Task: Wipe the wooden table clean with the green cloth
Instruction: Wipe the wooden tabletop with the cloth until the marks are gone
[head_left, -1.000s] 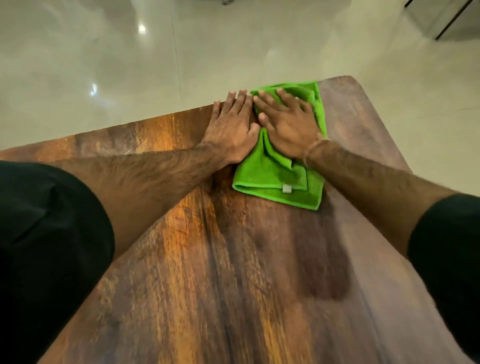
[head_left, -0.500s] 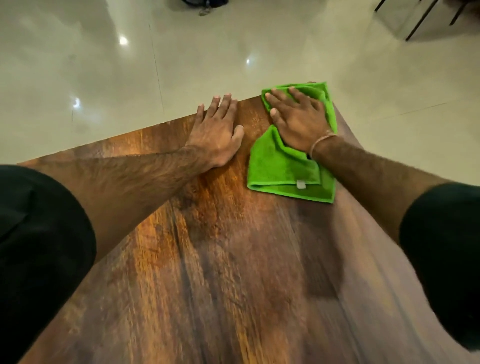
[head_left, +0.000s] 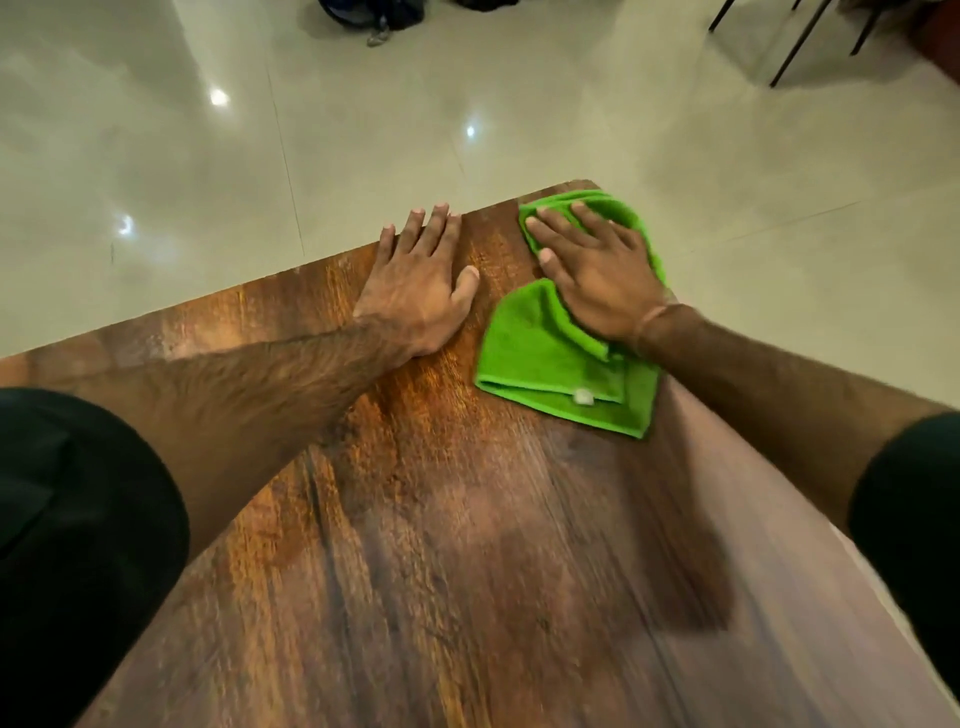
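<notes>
While at table (head_left: 467, 545) corner, green cloth (head_left: 540, 353)

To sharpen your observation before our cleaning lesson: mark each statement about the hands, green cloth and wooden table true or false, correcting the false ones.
1. The right hand presses flat on the green cloth. True.
2. Both hands grip the cloth. False: the left hand rests flat on the bare wooden table, apart from the cloth.
3. The cloth lies at the table's far right corner. True.
4. The left wrist is the banded one. False: a thin band circles the right wrist.
</notes>
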